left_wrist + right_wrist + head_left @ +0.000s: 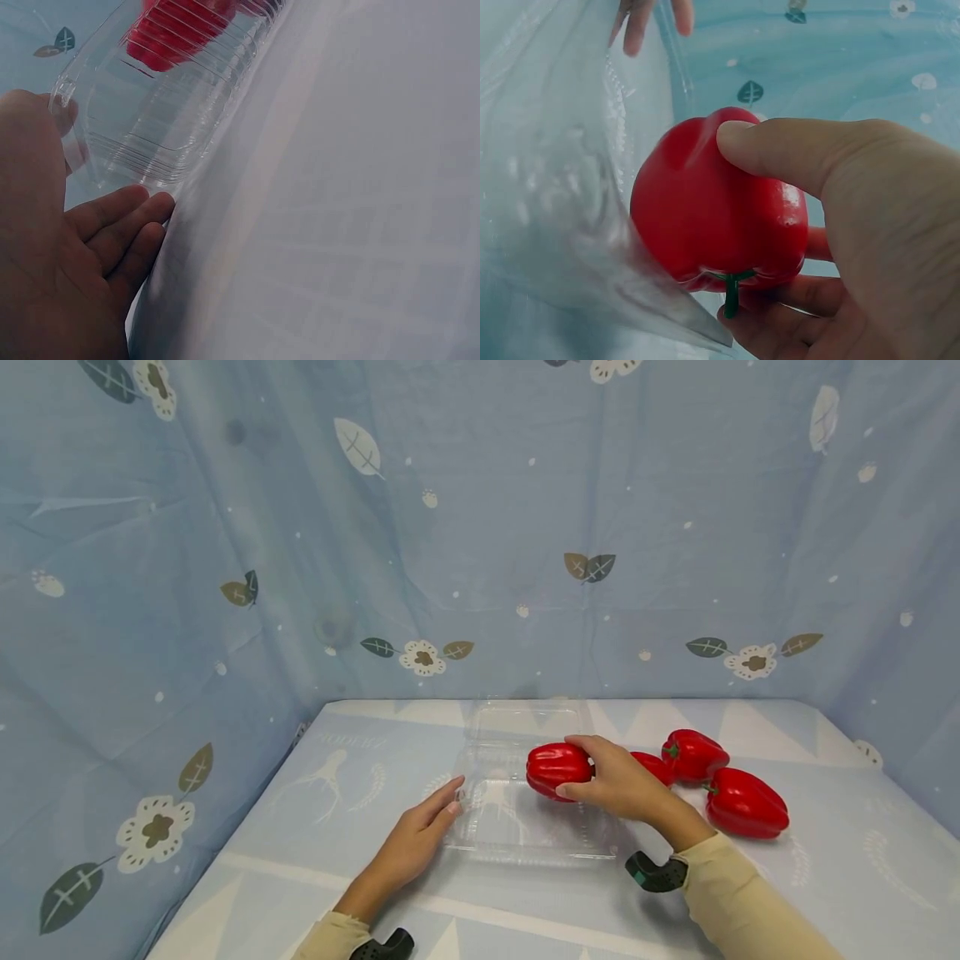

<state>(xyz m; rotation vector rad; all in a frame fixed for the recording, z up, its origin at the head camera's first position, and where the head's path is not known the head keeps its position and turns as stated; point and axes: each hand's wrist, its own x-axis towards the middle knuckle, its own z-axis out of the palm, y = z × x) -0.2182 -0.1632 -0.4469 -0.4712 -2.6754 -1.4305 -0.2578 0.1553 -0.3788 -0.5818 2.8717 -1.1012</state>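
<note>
red pepper (557, 769) between right fingers (592, 745) and thumb; above clear container (517, 827)

Blue fabric booth, evenly lit.
Draped on three sides with a pale blue curtain (480, 527) printed with leaves and white flowers; below it, a counter (825, 877) under light blue cloth patterned with white triangles.

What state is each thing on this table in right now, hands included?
Clear clamshell box: open, lid back.
Held red pepper: gripped over the tray.
Three other peppers: lying on the cloth.
Left hand: flat, fingertips touching the box's edge.
Right hand: curled around the pepper.
</note>
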